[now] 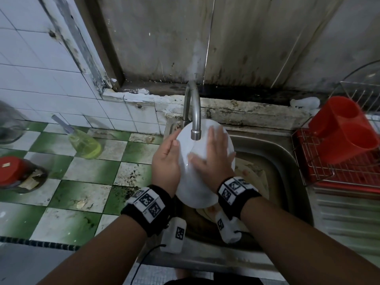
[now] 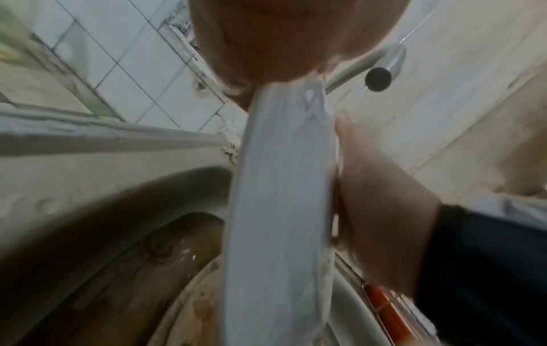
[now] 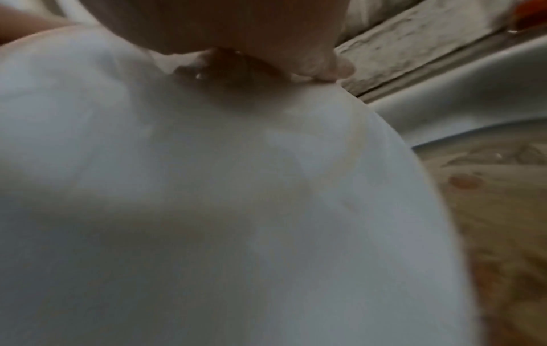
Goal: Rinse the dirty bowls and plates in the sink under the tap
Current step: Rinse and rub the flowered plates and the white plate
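A white plate (image 1: 197, 182) stands tilted on edge over the steel sink (image 1: 287, 161), right under the tap spout (image 1: 195, 128). A thin stream of water runs onto its face. My left hand (image 1: 166, 159) grips the plate's left rim, thumb on the front. My right hand (image 1: 213, 155) lies flat on the plate's face with its fingers spread. In the left wrist view the plate (image 2: 281, 210) shows edge-on, with the right hand (image 2: 379, 210) against it. The right wrist view is filled by the plate (image 3: 207, 187). Below lie more dirty dishes (image 1: 253, 173) in brownish water.
A wire dish rack (image 1: 308, 161) with a red cutlery holder (image 1: 341, 130) stands right of the sink. On the green-and-white tiled counter (image 1: 82, 182) to the left are a bottle of yellow-green liquid (image 1: 84, 145), a red-lidded jar (image 1: 18, 173) and a glass jar (image 1: 8, 124).
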